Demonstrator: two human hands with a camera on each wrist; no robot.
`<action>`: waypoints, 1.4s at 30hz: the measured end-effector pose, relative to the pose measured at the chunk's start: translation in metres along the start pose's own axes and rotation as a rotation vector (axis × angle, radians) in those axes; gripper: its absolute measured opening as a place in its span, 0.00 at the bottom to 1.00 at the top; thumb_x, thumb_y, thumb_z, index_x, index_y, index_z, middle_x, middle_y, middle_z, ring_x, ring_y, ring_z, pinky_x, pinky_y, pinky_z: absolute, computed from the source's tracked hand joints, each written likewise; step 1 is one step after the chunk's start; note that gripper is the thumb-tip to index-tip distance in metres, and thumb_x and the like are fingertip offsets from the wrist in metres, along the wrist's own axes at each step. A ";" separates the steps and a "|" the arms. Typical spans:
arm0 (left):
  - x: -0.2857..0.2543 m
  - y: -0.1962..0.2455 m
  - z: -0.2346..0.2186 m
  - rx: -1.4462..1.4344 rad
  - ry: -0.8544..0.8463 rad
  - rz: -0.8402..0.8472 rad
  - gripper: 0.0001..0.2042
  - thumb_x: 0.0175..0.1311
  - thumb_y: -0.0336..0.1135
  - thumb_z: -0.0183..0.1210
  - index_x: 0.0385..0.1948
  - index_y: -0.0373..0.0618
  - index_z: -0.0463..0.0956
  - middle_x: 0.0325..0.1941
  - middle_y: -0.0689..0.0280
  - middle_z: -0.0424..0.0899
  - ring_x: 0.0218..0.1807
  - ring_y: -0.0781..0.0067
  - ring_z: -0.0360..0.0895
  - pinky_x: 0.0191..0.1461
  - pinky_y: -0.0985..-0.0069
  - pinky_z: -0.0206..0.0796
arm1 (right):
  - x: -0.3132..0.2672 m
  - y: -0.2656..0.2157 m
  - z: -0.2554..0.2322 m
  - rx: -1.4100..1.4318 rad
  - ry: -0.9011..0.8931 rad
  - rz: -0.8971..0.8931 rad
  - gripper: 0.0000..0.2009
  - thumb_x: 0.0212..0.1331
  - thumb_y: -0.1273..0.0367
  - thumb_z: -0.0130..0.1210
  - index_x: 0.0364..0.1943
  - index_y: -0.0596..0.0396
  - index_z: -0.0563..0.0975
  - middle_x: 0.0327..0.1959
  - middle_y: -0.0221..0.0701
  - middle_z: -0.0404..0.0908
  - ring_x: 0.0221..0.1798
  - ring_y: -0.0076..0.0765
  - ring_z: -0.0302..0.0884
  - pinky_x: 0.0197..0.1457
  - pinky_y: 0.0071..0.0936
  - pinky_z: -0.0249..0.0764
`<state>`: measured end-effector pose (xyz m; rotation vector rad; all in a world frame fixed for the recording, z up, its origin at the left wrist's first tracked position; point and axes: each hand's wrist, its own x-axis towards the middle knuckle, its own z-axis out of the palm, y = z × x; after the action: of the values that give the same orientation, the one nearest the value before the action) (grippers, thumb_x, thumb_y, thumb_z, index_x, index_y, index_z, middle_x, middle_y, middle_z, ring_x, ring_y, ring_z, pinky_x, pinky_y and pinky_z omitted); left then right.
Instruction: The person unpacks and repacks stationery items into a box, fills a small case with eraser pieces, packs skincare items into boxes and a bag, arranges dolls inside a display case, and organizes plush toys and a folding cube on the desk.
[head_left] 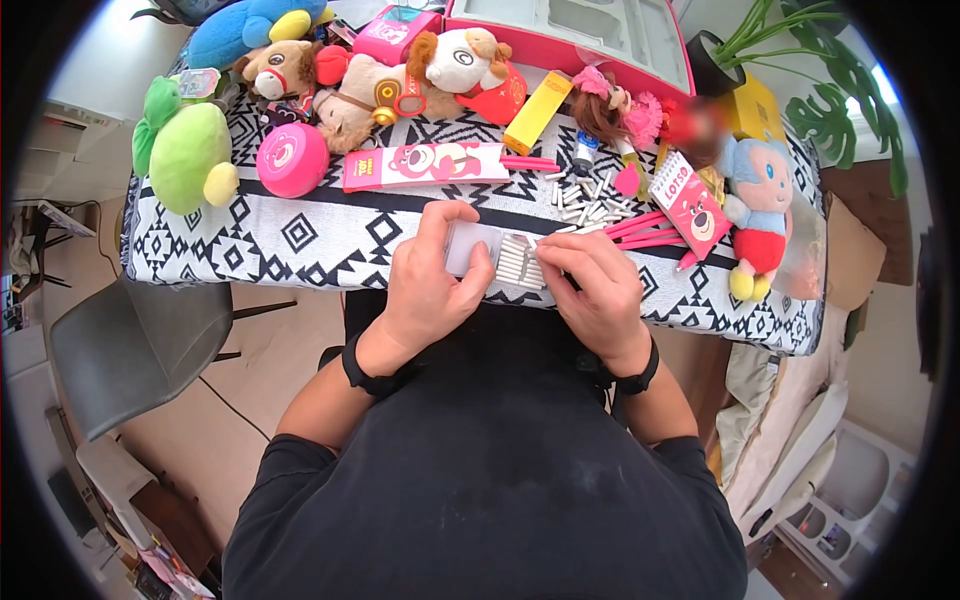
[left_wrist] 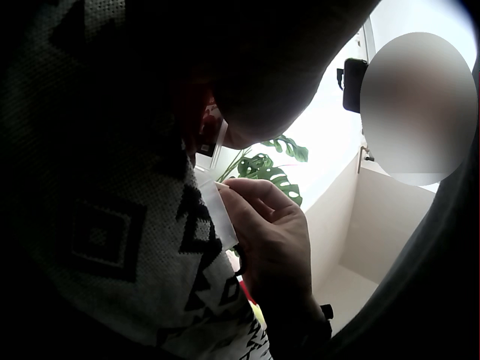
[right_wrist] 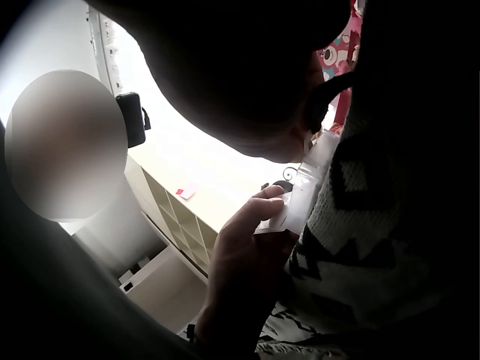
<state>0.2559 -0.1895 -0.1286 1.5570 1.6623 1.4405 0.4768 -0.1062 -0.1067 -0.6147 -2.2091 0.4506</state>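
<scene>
A small clear plastic case point(head_left: 470, 240) lies at the table's front edge, its box part holding rows of short white sticks point(head_left: 518, 262). My left hand point(head_left: 432, 272) grips the case's left side between thumb and fingers. At the box's right side, my right hand point(head_left: 600, 290) pinches a small white stick, its fingertips over the row. The left wrist view shows the right hand point(left_wrist: 266, 232) with a white piece at its fingertips beside the case point(left_wrist: 219, 216). In the right wrist view the left hand point(right_wrist: 244, 247) holds the case point(right_wrist: 304, 196). Loose white sticks point(head_left: 592, 205) lie piled behind.
Behind are a pink pencil box point(head_left: 425, 166), a round pink case point(head_left: 292, 160), a yellow box point(head_left: 538, 111) and pink pens point(head_left: 645, 230) by a notepad point(head_left: 690, 205). Plush toys point(head_left: 190, 160) line the left and back; another plush point(head_left: 760, 200) sits right. A grey chair point(head_left: 145, 335) stands left.
</scene>
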 end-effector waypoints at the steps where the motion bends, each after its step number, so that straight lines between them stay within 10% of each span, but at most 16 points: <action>1: 0.000 -0.001 0.000 0.001 0.003 0.002 0.17 0.72 0.26 0.68 0.59 0.40 0.76 0.26 0.65 0.81 0.24 0.75 0.78 0.31 0.70 0.69 | 0.000 0.000 0.000 0.004 -0.013 -0.003 0.14 0.55 0.83 0.76 0.45 0.58 0.87 0.45 0.35 0.92 0.42 0.45 0.90 0.43 0.38 0.85; 42: -0.001 -0.001 0.001 0.007 0.012 0.004 0.17 0.71 0.26 0.69 0.58 0.40 0.77 0.27 0.65 0.80 0.24 0.75 0.76 0.31 0.70 0.68 | -0.003 -0.016 -0.011 -0.135 -0.080 0.027 0.13 0.57 0.82 0.74 0.45 0.59 0.85 0.45 0.37 0.94 0.40 0.45 0.89 0.42 0.39 0.85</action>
<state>0.2563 -0.1900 -0.1297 1.5597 1.6729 1.4505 0.4821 -0.1191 -0.0938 -0.7101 -2.3243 0.3469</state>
